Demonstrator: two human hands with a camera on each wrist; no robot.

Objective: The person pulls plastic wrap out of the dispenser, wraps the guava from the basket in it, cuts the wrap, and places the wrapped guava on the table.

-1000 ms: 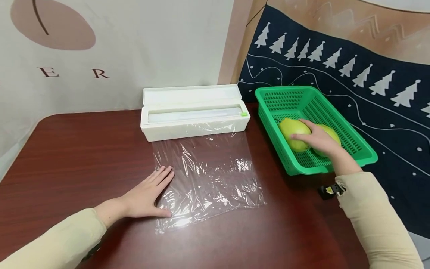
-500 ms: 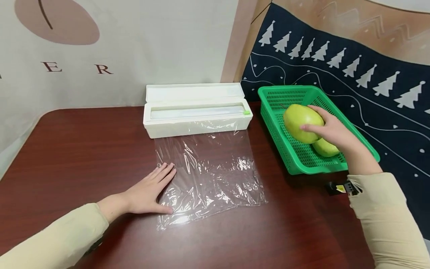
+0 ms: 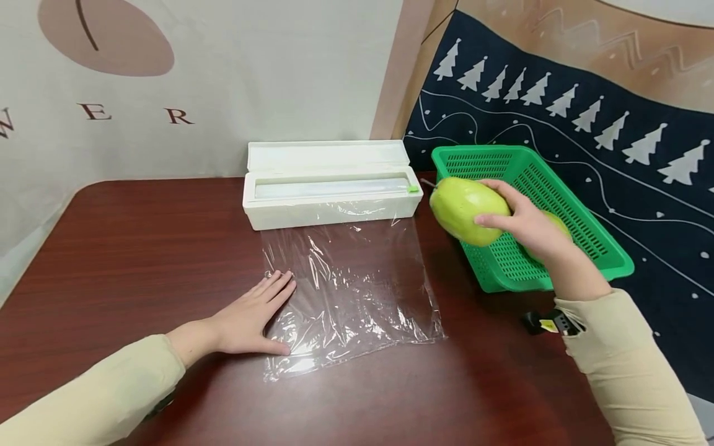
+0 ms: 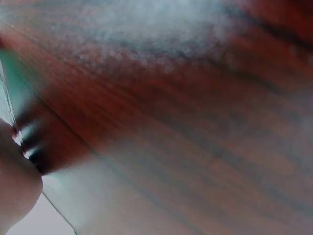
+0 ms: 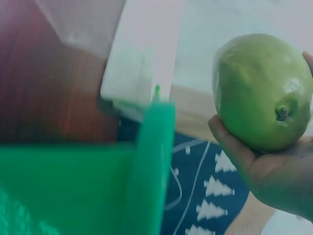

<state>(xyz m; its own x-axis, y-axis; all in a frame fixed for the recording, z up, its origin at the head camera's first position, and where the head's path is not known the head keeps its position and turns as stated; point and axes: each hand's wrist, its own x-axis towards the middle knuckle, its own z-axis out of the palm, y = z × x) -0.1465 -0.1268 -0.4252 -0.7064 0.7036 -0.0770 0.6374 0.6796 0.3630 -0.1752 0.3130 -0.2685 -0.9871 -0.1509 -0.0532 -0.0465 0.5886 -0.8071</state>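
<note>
My right hand grips a yellow-green pear, thumb on its near side, above the left rim of a green plastic basket. The pear's stem points left in the head view; its blossom end shows in the right wrist view. Behind my right hand a second pear lies in the basket, partly covered. My left hand rests with spread, straight fingers on the left edge of a sheet of cling film spread on the table. The film runs out of a white dispenser box with its lid up.
A green cutter tab sits at the right end of the box. The dark red wooden table meets a pale wall cloth at the back. A navy cloth with white trees hangs beyond the basket.
My right hand has lifted the pear from inside the basket and carried it left over the rim. The second pear stays behind. My left hand holds its place on the film.
</note>
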